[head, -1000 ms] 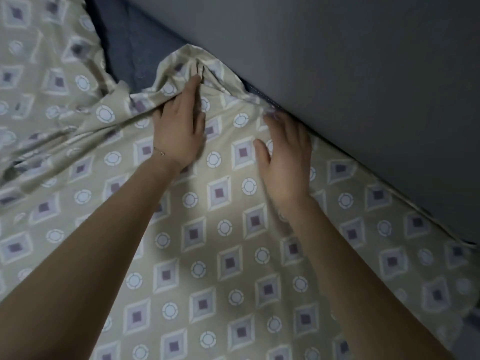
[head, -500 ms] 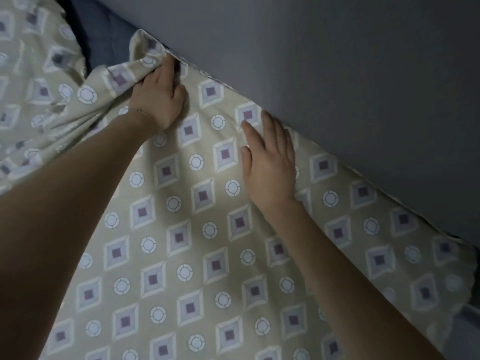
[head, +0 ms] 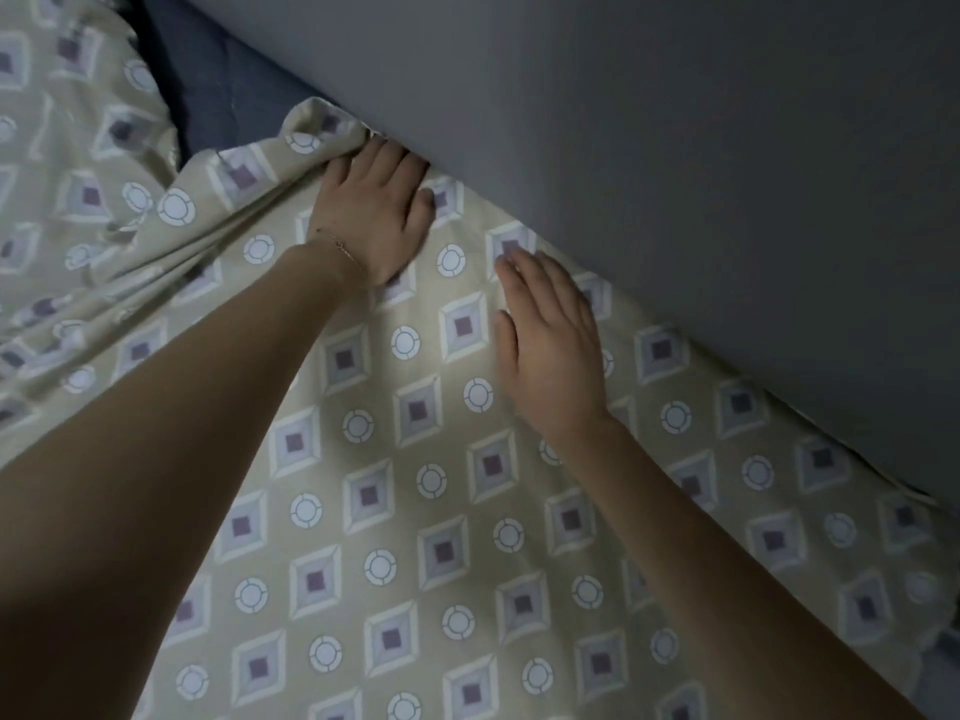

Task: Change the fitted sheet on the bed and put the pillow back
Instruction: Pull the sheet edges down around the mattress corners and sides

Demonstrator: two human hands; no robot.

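The beige fitted sheet (head: pixel 415 511), printed with diamonds and circles, lies smooth over the bed in front of me. My left hand (head: pixel 371 210) is at the sheet's edge against the wall. Its fingers curl down into the gap, and a bunched fold (head: pixel 311 137) stands by the thumb. My right hand (head: pixel 550 350) lies flat on the sheet beside the wall, fingers straight. The left fingertips are hidden. No pillow is in view.
A grey wall (head: pixel 675 174) runs diagonally along the far side of the bed. A dark blue surface (head: pixel 218 90) shows uncovered at the upper left. More of the sheet lies rumpled in folds (head: pixel 78 226) at the left.
My left hand has carried the bunched sheet edge along the wall and now sits lower against it. My right hand has slid slightly along the sheet, still flat.
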